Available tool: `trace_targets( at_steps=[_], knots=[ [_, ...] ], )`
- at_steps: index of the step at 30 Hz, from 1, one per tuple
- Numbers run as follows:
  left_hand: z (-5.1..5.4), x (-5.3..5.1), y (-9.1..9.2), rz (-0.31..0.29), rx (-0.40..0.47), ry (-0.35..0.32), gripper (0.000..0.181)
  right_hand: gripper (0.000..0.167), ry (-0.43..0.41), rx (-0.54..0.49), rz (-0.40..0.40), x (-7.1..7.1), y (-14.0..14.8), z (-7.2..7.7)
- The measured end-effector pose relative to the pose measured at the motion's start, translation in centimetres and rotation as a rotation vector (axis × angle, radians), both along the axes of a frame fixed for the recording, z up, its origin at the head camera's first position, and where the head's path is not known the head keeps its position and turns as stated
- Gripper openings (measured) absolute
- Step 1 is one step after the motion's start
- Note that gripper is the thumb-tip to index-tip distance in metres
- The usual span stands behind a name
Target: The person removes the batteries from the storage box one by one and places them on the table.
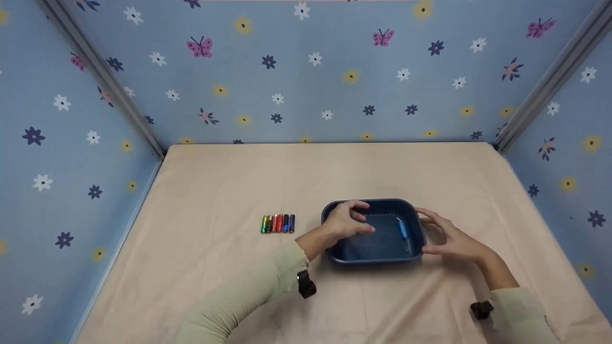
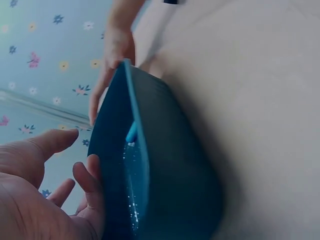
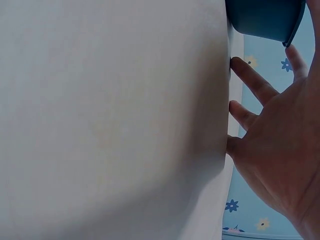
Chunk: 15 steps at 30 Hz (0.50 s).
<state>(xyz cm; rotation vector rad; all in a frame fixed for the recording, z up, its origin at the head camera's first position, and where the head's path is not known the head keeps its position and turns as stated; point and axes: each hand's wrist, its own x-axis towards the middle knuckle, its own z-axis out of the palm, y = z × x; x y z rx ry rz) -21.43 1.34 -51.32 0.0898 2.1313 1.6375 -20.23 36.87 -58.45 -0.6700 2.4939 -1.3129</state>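
Note:
A dark blue rectangular basin (image 1: pixel 375 261) stands on the cloth, right of centre. Over its left side is my left hand (image 1: pixel 342 222), fingers loosely bent and apart, with nothing between them. Inside, by the right wall, lies a slim light-blue stick-shaped thing (image 1: pixel 402 229); its exact kind is unclear. My right hand (image 1: pixel 456 243) is at the basin's right side, fingers spread, with fingertips at the rim. The right wrist view shows one fingertip (image 3: pixel 295 57) at the edge of the basin (image 3: pixel 262 20). Left of the basin, several small batteries (image 1: pixel 278 223) lie side by side in a row.
A beige cloth (image 1: pixel 215 186) covers the table and has creases near the front. Blue walls (image 1: pixel 306 91) with flowers and butterflies enclose the back and both sides, with grey posts (image 1: pixel 550 74) at the corners. Small black devices (image 1: pixel 306 284) are worn at the wrists.

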Motion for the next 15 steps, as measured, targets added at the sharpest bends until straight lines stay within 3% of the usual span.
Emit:
trace_targets(
  at_steps=[6,15],
  knots=[
    [-0.3,-0.8,0.9,0.033,0.027,0.0,0.064,0.097,-0.014,-0.028,0.014,0.1,-0.1,-0.1],
    [-1.2,-1.4,3.0,-0.022,0.006,0.077,0.07,0.098,-0.035,-0.022,0.012,-0.1,0.0,-0.1]
  ],
)
